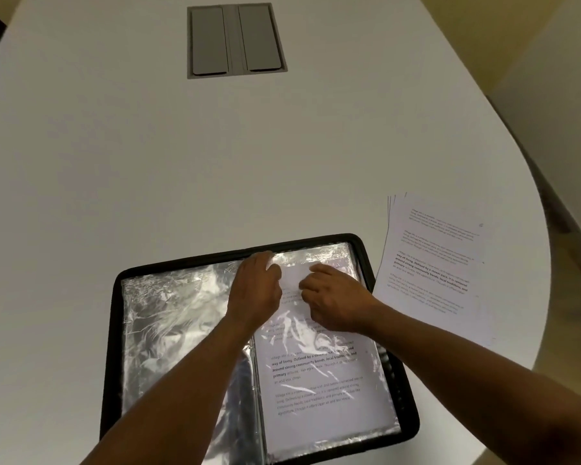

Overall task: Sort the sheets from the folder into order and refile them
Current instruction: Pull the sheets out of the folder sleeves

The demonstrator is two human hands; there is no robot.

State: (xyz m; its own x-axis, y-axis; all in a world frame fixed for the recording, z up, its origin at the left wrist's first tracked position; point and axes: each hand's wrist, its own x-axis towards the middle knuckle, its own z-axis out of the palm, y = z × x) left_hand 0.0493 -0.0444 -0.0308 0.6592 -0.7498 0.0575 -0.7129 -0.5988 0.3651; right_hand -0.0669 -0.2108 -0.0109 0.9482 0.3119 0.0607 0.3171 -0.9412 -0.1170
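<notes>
The open folder [249, 347] lies flat at the near edge of the worktop [148, 162], with its black frame around clear plastic sleeves. The left page holds only a wrinkled, shiny sleeve [168, 323], and I see no paper in it. On the right page a printed sheet [319, 374] sits already deep in its sleeve; the text shows through the plastic and its lower edge is near the bottom of the page.

Both hands work at the top of this right page, close to the folder's spine. The left hand [254, 293] has curled fingers at the upper opening of the sleeve and seems to pinch the plastic there, though I cannot see the fingertips well. The right hand [332, 300] lies on the top part of the sheet with bent fingers and seems to press or pinch it; whether its grip closes fully on the paper I cannot tell for sure.

Farther, toward the right edge of the worktop and just beside the folder, a loose pile of sheets [430, 266] waits, slightly fanned. It touches or almost touches the folder's right border.

My judgement: the refiling is in progress. One sheet is almost seated, and several are left in the pile. Whether the pile is already in right order, the picture does not show.

At the far side, a grey cable hatch [235, 40] is set in the worktop.
</notes>
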